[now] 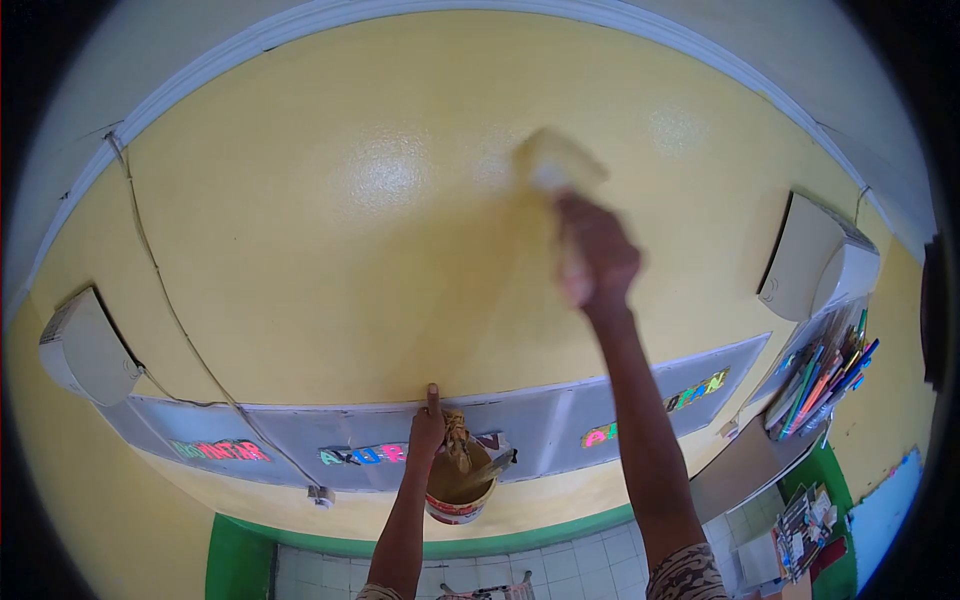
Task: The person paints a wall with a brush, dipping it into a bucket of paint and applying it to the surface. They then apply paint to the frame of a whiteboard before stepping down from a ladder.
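My right hand (598,250) is raised in front of the yellow wall (300,270), wrapped round the handle of a wide paintbrush (562,160). Hand and brush are blurred by motion, and the bristle end overlaps the wall. Lower down, my left hand (428,432) grips a paint bucket (458,516) near its rim, thumb pointing up. Beside those fingers a brownish, crumpled rag (457,440) hangs over the rim. Yellowish-brown paint shows inside the bucket, and a flat, paint-smeared tool (492,470) leans across its opening.
A grey board strip (560,425) with colourful letters runs along the wall below. White wall-mounted boxes hang at left (88,345) and right (820,260). A cable (150,250) runs down the left side. Pens (825,385) stand at right, above stacked papers (805,525).
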### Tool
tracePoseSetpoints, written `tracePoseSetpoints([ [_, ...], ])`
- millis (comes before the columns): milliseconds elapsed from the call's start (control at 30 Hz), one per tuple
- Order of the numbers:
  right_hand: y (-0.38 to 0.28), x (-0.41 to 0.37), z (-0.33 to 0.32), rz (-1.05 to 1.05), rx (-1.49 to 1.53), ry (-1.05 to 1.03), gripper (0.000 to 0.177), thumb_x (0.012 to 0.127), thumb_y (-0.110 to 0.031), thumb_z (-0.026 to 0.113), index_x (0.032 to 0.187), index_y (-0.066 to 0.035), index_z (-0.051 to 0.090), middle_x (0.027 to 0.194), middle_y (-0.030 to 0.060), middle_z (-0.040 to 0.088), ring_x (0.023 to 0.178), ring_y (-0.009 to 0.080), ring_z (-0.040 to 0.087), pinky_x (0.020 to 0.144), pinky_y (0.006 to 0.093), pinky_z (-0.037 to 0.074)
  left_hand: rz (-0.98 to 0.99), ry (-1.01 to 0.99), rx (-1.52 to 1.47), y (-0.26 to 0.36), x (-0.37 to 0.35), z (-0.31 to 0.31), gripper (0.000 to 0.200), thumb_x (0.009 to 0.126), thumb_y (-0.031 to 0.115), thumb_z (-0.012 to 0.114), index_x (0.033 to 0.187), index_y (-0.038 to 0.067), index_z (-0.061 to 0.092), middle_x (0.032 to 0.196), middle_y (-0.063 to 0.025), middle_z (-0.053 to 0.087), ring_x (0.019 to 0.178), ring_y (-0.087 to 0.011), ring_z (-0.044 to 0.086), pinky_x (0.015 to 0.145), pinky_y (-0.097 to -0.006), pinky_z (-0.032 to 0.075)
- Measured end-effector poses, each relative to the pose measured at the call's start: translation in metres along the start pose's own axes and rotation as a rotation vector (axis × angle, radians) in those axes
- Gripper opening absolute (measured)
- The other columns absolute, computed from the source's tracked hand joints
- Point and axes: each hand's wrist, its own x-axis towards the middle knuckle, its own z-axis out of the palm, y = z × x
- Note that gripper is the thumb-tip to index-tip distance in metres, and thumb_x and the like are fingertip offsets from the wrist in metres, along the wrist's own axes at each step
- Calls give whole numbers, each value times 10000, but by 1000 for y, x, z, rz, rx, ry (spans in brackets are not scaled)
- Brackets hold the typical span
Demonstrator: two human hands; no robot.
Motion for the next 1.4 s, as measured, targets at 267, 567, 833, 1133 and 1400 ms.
tracePoseSetpoints([
  [267, -72, -60, -34, 161, 361, -319, 281, 750, -1, 699, 1025, -59, 696, 1023, 108, 705, 931, 267, 684, 787, 354, 563, -63, -78, -36, 22, -17, -14, 1027, 893, 762, 212, 1047, -178, 598, 965, -390, 615, 934, -470, 639, 820, -493, 494],
  [567, -119, -168, -114, 1660, 687, -330, 244, 739, -1, 770, 957, 69, 685, 857, 105, 690, 747, 126, 638, 673, 249, 540, -131, -90, -34, 7, 0, -2, 1019, 901, 754, 178, 1006, -161, 613, 999, -404, 598, 1050, -505, 574, 940, -503, 425],
  [833, -211, -231, -88, 1813, 637, -352, 167, 773, -1, 746, 913, 68, 685, 810, 105, 684, 707, 117, 632, 644, 241, 529, -196, -213, -37, 13, -3, -11, 1037, 899, 760, 158, 957, -165, 625, 986, -408, 598, 1049, -511, 571, 939, -502, 425],
  [1133, -258, -272, -59, 1587, 353, -527, 208, 736, -86, 749, 895, 30, 683, 786, 142, 706, 730, 186, 689, 688, 314, 534, -139, -179, 16, 10, -3, -13, 1037, 900, 761, 148, 892, -156, 631, 899, -399, 607, 991, -505, 592, 910, -497, 426],
  [1400, -269, -307, -16, 1528, 361, -709, 198, 748, -132, 734, 754, 45, 644, 668, 118, 663, 614, 183, 646, 584, 336, 502, -181, -227, -4, 23, -11, -20, 1137, 826, 850, 141, 1000, -174, 601, 839, -310, 629, 874, -382, 625, 844, -456, 459],
])
